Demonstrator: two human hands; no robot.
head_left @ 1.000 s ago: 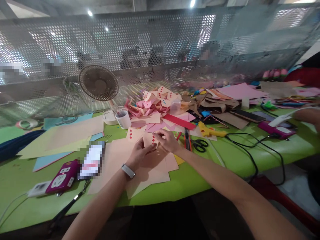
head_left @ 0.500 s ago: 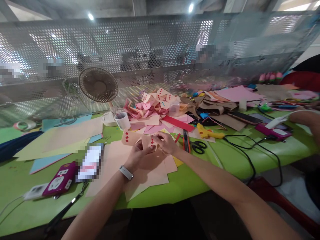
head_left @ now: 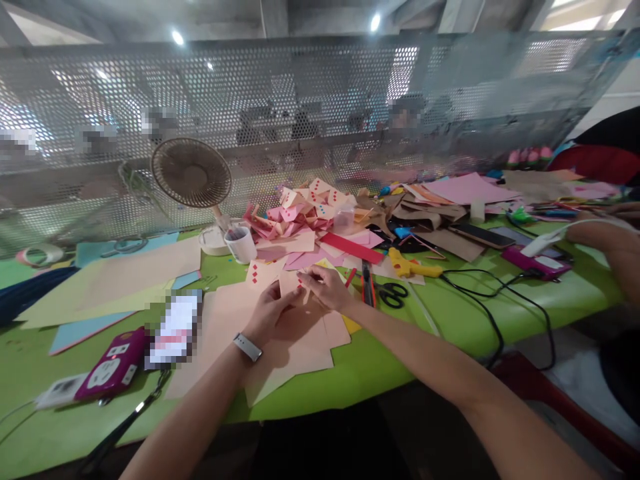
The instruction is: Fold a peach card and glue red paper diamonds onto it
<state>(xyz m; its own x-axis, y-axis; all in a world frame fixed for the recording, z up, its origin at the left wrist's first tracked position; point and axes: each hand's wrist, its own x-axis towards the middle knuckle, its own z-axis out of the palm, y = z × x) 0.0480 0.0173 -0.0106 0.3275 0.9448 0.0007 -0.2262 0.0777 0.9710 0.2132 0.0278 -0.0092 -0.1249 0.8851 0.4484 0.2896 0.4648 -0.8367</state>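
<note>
My left hand (head_left: 271, 309), a watch on its wrist, grips a folded peach paper piece (head_left: 289, 283) with red diamonds on it. The fingers of my right hand (head_left: 327, 289) are closed at that paper's right side, over part of the diamonds; whether a small bit is pinched in them cannot be made out. Behind my left hand shows another peach flap (head_left: 267, 270) with a column of red diamonds; how it joins the held piece is hidden. Peach sheets (head_left: 225, 333) lie flat under both hands.
A heap of folded paper pieces (head_left: 305, 213) lies behind my hands. Scissors (head_left: 393, 295), an orange cutter (head_left: 369, 287) and a yellow glue gun (head_left: 413, 265) lie rightward. A white cup (head_left: 241, 245), fan (head_left: 191, 173), phone (head_left: 175, 330) and purple device (head_left: 114, 363) stand or lie leftward. Another person's arm (head_left: 603, 237) reaches in.
The right fingers have shifted a little left over the held paper, covering more of its red diamonds. The whole view has shifted slightly.
</note>
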